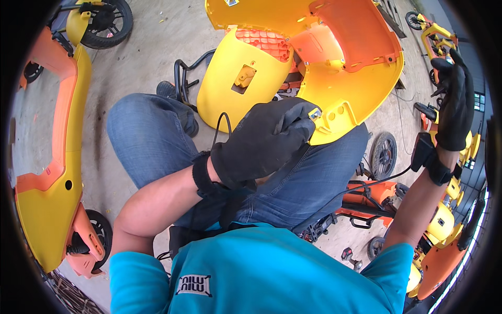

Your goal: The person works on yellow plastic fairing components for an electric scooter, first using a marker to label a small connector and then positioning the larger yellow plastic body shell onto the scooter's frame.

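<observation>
teal shirt (pixel 261 272) nearest lens. left hand (pixel 261 144), black-gloved, closed over lower edge of yellow shell (pixel 246 68), small metal clip (pixel 314 114) pinched at fingertips. shell rested on jeans-clad knees (pixel 151 141), orange liner (pixel 355 36) seen inside. right hand (pixel 454 107), gloved, raised well apart at right, fingers loosely open, nothing held. scooter body (pixel 57 152) laid on concrete floor (pixel 151 47) at left; wheel (pixel 107 21) beyond.
</observation>
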